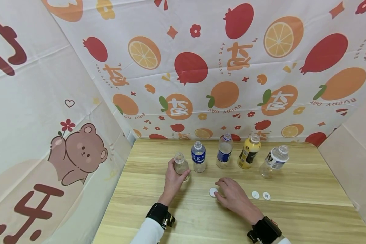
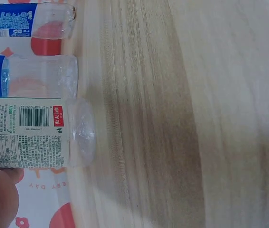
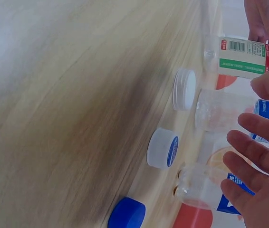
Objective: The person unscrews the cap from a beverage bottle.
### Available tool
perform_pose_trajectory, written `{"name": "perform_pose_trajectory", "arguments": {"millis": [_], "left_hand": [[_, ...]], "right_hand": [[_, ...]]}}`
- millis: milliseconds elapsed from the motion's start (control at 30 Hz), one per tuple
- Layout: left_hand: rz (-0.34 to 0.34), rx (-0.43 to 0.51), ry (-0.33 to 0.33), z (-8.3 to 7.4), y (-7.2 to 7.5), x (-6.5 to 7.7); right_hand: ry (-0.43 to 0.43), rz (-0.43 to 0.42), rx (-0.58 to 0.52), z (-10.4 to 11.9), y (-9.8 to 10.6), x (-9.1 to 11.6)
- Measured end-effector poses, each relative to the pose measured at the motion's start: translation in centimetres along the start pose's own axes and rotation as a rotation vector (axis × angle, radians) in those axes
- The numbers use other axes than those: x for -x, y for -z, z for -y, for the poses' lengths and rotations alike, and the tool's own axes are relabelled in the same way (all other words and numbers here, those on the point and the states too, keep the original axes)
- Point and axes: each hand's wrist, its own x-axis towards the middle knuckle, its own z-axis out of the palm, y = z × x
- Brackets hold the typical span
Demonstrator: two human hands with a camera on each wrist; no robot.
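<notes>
My left hand grips a clear plastic bottle without a cap, at the left of a row of bottles. Its green, white and red label with a barcode shows in the left wrist view. My right hand hovers by a white bottle cap, its fingers spread and relaxed in the right wrist view, holding nothing. In that view a white cap, a white cap with a blue top and a blue cap lie on the table.
Beside the held bottle stand a blue-labelled bottle, another blue-labelled bottle, a yellow bottle and a clear bottle, all uncapped. Two white caps, one left and one right, lie right of my right hand. A fruit-print cloth hangs behind.
</notes>
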Motion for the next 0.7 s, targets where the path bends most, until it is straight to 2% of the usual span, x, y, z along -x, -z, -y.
{"name": "perform_pose_trajectory", "arguments": {"millis": [167,467,600,700], "left_hand": [[0.014,0.009,0.001,0.0,0.0,0.0],[0.142,0.015,0.071,0.7,0.9,0.7],[0.169,-0.042,0.063,1.5,1.9,1.3],[0.193,-0.127,0.016,2.3,2.9,1.6]], "right_hand": [[-0.02,0.007,-0.02,-0.3,0.3,0.0],[-0.073,0.02,-0.038,-0.9,1.0,0.8],[-0.084,-0.029,-0.023,-1.8,1.9,1.7],[-0.088,-0.083,-0.02,-2.8,2.5,2.5]]}}
